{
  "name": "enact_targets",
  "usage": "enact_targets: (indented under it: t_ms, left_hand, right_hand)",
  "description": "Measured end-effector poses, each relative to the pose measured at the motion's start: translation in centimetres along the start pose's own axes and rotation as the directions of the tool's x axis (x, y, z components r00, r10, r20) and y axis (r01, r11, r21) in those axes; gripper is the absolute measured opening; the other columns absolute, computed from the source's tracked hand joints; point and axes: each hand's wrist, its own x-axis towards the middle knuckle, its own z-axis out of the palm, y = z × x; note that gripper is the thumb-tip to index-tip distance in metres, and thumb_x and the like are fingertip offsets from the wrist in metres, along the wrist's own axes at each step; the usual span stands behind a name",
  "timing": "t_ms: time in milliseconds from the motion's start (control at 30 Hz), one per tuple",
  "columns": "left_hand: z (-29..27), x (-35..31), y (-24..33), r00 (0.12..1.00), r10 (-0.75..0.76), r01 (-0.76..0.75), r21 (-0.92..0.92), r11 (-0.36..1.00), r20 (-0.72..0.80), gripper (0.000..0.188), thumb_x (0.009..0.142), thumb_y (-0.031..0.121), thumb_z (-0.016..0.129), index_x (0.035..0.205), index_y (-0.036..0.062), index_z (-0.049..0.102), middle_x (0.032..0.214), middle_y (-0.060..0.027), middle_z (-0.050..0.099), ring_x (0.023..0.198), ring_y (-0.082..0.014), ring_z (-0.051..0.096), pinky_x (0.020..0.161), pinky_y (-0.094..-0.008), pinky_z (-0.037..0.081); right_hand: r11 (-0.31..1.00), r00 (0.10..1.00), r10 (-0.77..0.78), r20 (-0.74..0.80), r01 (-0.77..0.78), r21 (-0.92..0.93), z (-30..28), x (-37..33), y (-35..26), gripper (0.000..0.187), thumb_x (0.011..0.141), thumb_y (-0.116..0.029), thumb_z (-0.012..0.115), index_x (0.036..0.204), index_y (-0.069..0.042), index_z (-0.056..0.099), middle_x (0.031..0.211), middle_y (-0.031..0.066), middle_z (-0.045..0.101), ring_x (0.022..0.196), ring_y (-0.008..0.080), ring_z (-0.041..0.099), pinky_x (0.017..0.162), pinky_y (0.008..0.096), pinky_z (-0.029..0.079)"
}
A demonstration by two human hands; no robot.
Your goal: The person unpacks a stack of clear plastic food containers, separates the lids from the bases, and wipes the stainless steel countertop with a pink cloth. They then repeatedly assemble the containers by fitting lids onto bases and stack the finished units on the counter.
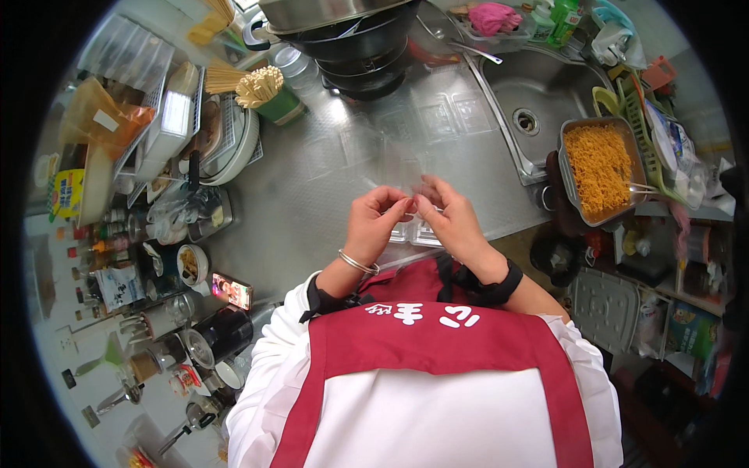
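Pinching clear plastic container [424,235] | left hand [377,221], right hand [458,225]: fingertips gripping it | place: left of sink [558,84], nearer body

Glossy, transparent plastic container [425,235]; smooth, shiny metal counter [304,195]; matt cloth apron [429,350].

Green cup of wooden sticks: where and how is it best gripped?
Grip the green cup by its side wall, probably from the right: that wall faces the steel counter, while a round white dish sits at its near left. The wooden sticks protrude from the top, making a rim grip awkward.
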Motion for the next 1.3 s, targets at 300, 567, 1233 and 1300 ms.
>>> enact_targets:
  t_ms: [300,567,1233,1300]
  left_hand:
    - [-7.9,-2.8,6.4,0.796,0.359,-0.296,0.205,0.933,-0.486,0.007,0.082,0.007,0.055,0.079,0.0012,0.052,0.066,-0.0044,0.054,0.055,-0.0097,0.051,0.052,-0.0208,0.044]
    - [-16.1,6.1,0.9,0.747,0.562,0.047,0.871,0.489,-0.356,0.009,0.069,0.007,0.057,0.074,0.0023,0.052,0.063,-0.0107,0.054,0.056,-0.0214,0.053,0.054,-0.0312,0.043]
    - [-16.3,15.4,-10.2,0.839,0.296,0.324,0.855,0.405,-0.458,0.029,0.067,0.028,0.062,0.075,0.0014,0.054,0.068,-0.0156,0.056,0.066,-0.0333,0.055,0.058,-0.0409,0.043]
    - [-15.7,14.7,-8.7,0.845,0.256,0.325,0.831,0.451,-0.470,0.028,0.070,0.027,0.062,0.079,0.0012,0.056,0.070,-0.0145,0.057,0.065,-0.0304,0.055,0.057,-0.0384,0.043]
  right_hand:
    - [0.976,0.962,0.211,-0.171,-0.196,0.096,-5.1,2.7,4.1,0.026,0.090,-0.015,0.040,0.109,0.003,0.042,0.088,0.0172,0.059,0.073,0.0197,0.061,0.059,0.0265,0.051]
    - [0.970,0.960,0.229,-0.160,-0.212,0.119,-6.2,1.3,4.8,0.017,0.084,-0.010,0.051,0.074,0.002,0.045,0.066,0.0067,0.057,0.060,0.0105,0.055,0.053,0.0213,0.045]
    - [0.920,0.905,0.388,-0.176,-0.370,0.126,-9.4,-1.5,4.4,0.011,0.076,-0.010,0.062,0.071,-0.001,0.059,0.059,-0.0032,0.051,0.051,0.0039,0.044,0.047,0.0183,0.036]
    - [0.921,0.908,0.387,-0.160,-0.371,0.121,-9.4,-1.3,4.5,0.011,0.077,-0.010,0.062,0.071,-0.001,0.059,0.059,-0.0028,0.052,0.051,0.0046,0.045,0.047,0.0185,0.036]
